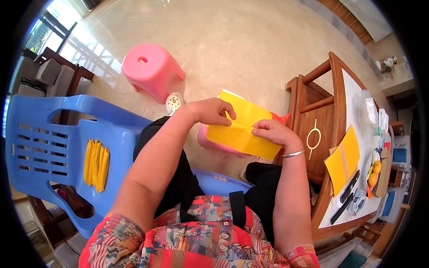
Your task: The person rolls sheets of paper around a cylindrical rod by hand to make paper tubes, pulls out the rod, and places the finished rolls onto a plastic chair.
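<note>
A yellow sheet of paper [241,137] is stretched between my hands above my lap, with a crease or fold running across its middle. My left hand [212,111] pinches it at the upper left, thumb and index finger near the crease. On the right side, my right hand [276,133] closes its thumb and fingers on the paper along the same line; a silver bangle circles that wrist. Under the paper shows part of a pink stool [212,142], and something red [280,118] pokes out behind its right edge.
Several folded yellow paper strips [96,165] lie on a blue plastic chair [109,152] at my left. A pink stool [149,69] stands ahead on the floor. The wooden table [328,219] at right bears yellow paper [344,161], black-handled tools [346,196] and orange fruit [373,179].
</note>
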`<act>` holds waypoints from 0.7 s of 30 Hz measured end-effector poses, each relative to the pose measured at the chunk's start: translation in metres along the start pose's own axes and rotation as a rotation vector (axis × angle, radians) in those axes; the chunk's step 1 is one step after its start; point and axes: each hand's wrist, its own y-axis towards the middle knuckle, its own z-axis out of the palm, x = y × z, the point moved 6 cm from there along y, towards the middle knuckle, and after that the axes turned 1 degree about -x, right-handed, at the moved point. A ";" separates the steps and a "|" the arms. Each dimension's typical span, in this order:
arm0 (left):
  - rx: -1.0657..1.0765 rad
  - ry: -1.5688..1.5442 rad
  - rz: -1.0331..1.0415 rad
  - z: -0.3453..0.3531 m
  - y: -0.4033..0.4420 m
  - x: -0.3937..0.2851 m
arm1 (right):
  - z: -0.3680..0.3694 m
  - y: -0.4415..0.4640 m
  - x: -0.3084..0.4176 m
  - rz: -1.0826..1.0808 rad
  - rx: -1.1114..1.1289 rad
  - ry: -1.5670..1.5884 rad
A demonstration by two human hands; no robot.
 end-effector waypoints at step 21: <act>0.029 -0.298 -0.079 -0.031 -0.007 0.009 | 0.004 -0.003 0.023 -0.221 -0.043 -0.072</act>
